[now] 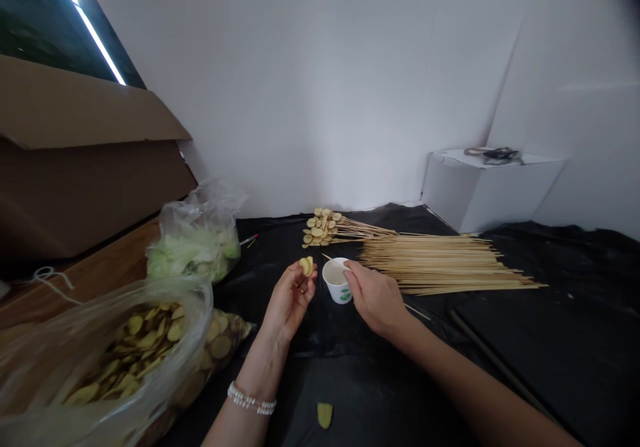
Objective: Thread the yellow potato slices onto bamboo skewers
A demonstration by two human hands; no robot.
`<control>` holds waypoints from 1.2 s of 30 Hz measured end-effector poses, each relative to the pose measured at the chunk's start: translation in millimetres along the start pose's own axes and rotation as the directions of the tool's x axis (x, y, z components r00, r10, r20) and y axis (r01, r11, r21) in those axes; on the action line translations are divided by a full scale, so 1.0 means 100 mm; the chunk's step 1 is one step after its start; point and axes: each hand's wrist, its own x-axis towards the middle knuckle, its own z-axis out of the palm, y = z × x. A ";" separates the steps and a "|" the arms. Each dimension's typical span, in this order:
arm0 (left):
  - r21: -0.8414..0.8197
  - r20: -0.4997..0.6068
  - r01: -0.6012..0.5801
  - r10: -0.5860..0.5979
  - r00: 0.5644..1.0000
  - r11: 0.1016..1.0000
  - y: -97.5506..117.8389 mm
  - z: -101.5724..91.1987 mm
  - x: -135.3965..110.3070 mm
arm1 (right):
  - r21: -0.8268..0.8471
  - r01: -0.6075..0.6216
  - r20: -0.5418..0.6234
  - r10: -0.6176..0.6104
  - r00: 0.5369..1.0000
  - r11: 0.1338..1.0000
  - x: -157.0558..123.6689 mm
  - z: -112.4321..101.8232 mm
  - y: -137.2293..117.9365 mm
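In my left hand, the curled fingers pinch a few thin potato slices. To its right, my right hand is closed at the rim of a small white paper cup with a green print. A thin wooden skewer runs through the same hand; its tip sticks out beyond the cup's far rim, and its middle is hidden. One loose potato slice lies on the black sheet near me.
Behind the hands are skewers threaded with potato slices and a spread of bare skewers. At left are an open plastic bag of potato slices, a bag of pale green vegetable and a cardboard box. A white box stands back right.
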 end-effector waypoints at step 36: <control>0.441 0.373 -0.144 -0.035 0.927 0.886 -0.15 0.07 -0.17 | 0.375 -0.045 -0.017 0.056 0.998 0.926 0.00 -0.01 -0.01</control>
